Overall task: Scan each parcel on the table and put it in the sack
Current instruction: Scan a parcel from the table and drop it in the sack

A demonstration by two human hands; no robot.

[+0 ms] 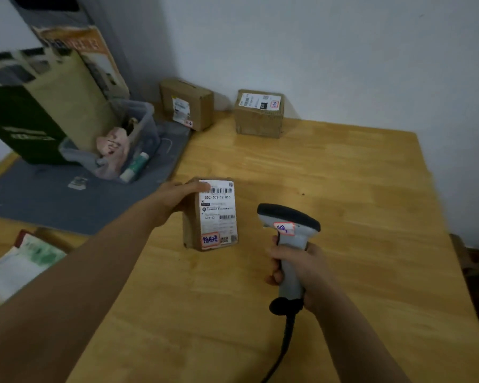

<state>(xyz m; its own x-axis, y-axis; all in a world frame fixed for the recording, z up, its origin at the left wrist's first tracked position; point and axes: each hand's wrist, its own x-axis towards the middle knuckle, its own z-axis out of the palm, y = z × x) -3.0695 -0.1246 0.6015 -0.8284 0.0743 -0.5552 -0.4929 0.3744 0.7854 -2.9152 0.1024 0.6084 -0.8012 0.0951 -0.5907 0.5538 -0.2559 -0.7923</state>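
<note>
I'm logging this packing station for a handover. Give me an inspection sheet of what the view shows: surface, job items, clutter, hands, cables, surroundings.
Surface: wooden table, light planks.
Job's things: near parcel, label facing the camera; back left parcel and back right parcel by the wall; scanner; sack not identified.
Clutter: grey mat; clear bin with a cloth and a tube; tall cartons.
Hands: left hand grips the near parcel; right hand grips the scanner's handle.
Cables: black cable runs from the scanner to the bottom edge.
Surroundings: white wall.
</note>
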